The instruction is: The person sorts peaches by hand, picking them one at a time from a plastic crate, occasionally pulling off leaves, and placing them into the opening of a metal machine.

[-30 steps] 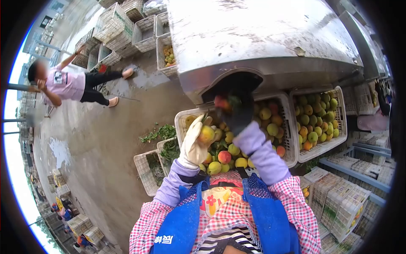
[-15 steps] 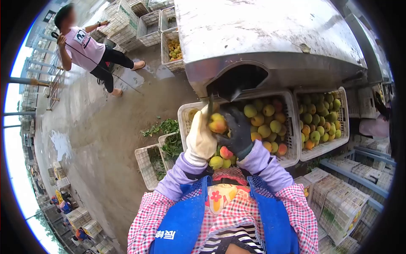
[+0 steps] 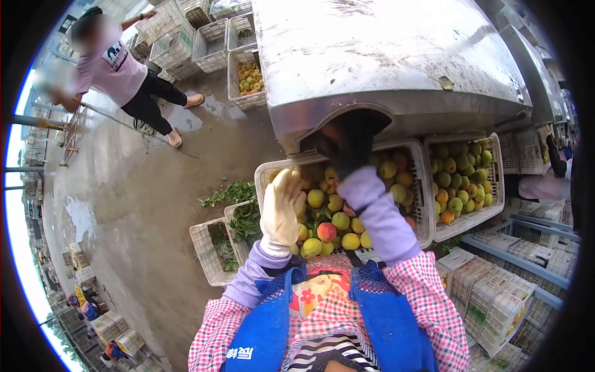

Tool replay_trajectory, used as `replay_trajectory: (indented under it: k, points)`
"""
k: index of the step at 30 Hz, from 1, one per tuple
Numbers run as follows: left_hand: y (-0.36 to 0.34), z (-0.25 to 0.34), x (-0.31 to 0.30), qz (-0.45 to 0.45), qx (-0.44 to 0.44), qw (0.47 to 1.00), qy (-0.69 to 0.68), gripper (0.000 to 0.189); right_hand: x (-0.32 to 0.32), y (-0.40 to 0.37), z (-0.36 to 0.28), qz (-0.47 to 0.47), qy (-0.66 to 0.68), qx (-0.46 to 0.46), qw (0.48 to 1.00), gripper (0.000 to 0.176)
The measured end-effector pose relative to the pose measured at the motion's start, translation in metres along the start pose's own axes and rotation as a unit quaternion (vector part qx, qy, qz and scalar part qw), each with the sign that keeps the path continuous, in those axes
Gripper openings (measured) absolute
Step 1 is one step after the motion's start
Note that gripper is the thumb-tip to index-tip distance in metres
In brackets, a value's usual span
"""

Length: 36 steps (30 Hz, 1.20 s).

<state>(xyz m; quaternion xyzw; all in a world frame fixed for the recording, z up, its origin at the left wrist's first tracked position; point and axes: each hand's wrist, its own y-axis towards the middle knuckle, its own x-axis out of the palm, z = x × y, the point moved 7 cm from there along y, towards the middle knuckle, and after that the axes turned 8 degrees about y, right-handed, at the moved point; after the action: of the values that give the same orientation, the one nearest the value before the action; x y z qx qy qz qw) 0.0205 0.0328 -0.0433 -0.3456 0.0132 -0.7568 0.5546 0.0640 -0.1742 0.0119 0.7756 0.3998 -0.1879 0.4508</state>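
Observation:
My left hand (image 3: 282,208), in a white glove, is over the left edge of a white plastic crate (image 3: 423,195). Its fingers point upward, stretched out and holding nothing. Yellow-green and red-blushed peaches (image 3: 326,232) fill the crate. My right hand (image 3: 348,147), in a black glove, reaches into the dark opening of a metal machine (image 3: 396,62). Shadow and blur hide its fingers, and a faint reddish patch shows beside them; I cannot tell whether they hold a peach.
A second crate of peaches (image 3: 462,186) stands to the right. Small crates with green leaves (image 3: 243,220) sit at the left on wet concrete. A person in a pink shirt (image 3: 118,68) stands at upper left by stacked crates (image 3: 173,46). More crates (image 3: 489,297) are at lower right.
My hands have parted. The right one has moved up into the machine opening; the left one no longer holds the peach and its fingers have straightened. The other person has shifted slightly left.

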Motion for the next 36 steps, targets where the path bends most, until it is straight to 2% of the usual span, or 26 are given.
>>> replay_trajectory:
  k: [2,4,7,8,9,11,12,15,16,18,19,20,23,24,26,27,28,29,30,31,33,34,36]
  points:
    - [0.003,-0.008,-0.011,0.002,-0.012,1.0,0.0,0.069,0.006,0.025,0.0,-0.073,0.041,0.031,0.996,0.037]
    - [0.005,-0.021,-0.021,0.012,-0.014,1.0,0.011,0.068,0.007,0.038,-0.001,-0.109,0.057,0.012,0.992,0.033]
    - [0.022,-0.037,-0.025,0.056,-0.034,0.989,0.13,0.057,-0.008,0.045,-0.005,-0.121,0.089,-0.039,0.988,0.029]
    - [0.036,-0.037,-0.024,0.019,0.026,0.96,0.279,0.047,-0.018,0.042,-0.004,-0.101,0.108,-0.038,0.988,0.027]
    - [0.043,-0.058,-0.024,0.036,-0.016,0.932,0.359,0.043,-0.031,0.032,-0.001,-0.071,0.134,-0.026,0.988,0.026]
    - [0.051,-0.052,0.012,0.03,0.161,0.809,0.564,0.044,-0.055,-0.01,0.025,-0.006,0.213,0.11,0.971,0.025]
    - [0.059,-0.059,0.026,-0.017,0.206,0.756,0.621,0.054,-0.054,-0.047,0.05,0.001,0.122,0.096,0.988,0.034]
    - [0.092,-0.113,0.043,-0.03,0.263,0.607,0.749,0.068,-0.023,-0.157,0.132,-0.114,-0.018,0.139,0.984,0.053]
    - [0.104,-0.128,0.043,-0.079,0.147,0.623,0.764,0.073,-0.017,-0.165,0.136,-0.128,-0.022,0.14,0.982,0.059]
    - [0.115,-0.134,0.051,-0.105,0.078,0.588,0.798,0.068,-0.004,-0.17,0.139,-0.155,-0.027,0.142,0.977,0.07]
    - [0.117,-0.135,0.05,-0.115,0.043,0.566,0.815,0.066,0.0,-0.175,0.138,-0.23,-0.055,0.136,0.962,0.061]
    - [0.117,-0.138,0.049,-0.138,0.081,0.561,0.812,0.059,0.003,-0.181,0.138,-0.303,-0.079,0.129,0.941,0.053]
    - [0.105,-0.116,0.041,-0.207,0.101,0.577,0.784,0.053,0.008,-0.182,0.118,-0.504,-0.139,0.093,0.848,0.031]
    - [0.093,-0.11,0.037,-0.237,0.113,0.567,0.781,0.053,0.012,-0.186,0.113,-0.567,-0.158,0.075,0.805,0.026]
    - [0.055,-0.099,0.028,-0.295,0.136,0.549,0.771,0.052,0.013,-0.162,0.109,-0.462,-0.002,0.203,0.863,0.056]
    - [0.044,-0.085,0.023,-0.271,0.074,0.643,0.712,0.053,0.01,-0.154,0.107,-0.4,0.096,0.242,0.879,0.066]
    - [0.042,-0.084,0.011,-0.256,-0.045,0.779,0.57,0.051,0.006,-0.147,0.106,-0.335,0.196,0.269,0.881,0.075]
    - [0.033,-0.087,-0.002,-0.225,-0.167,0.875,0.396,0.05,-0.005,-0.16,0.093,-0.27,0.316,0.277,0.866,0.075]
    - [0.027,-0.065,0.009,-0.269,-0.053,0.877,0.395,0.045,-0.017,-0.169,0.082,-0.198,0.429,0.281,0.835,0.074]
    - [0.018,-0.046,0.021,-0.311,0.063,0.865,0.389,0.041,-0.025,-0.172,0.068,-0.203,0.409,0.253,0.853,0.076]
    - [0.013,-0.044,0.025,-0.29,0.054,0.893,0.339,0.04,-0.038,-0.161,0.033,-0.208,0.37,0.187,0.886,0.079]
    - [0.003,-0.021,0.048,-0.292,0.163,0.869,0.365,0.042,-0.047,-0.15,0.015,-0.201,0.384,0.184,0.882,0.079]
    - [-0.007,-0.006,0.062,-0.302,0.215,0.843,0.39,0.047,-0.056,-0.148,0.007,-0.143,0.377,0.231,0.886,0.082]
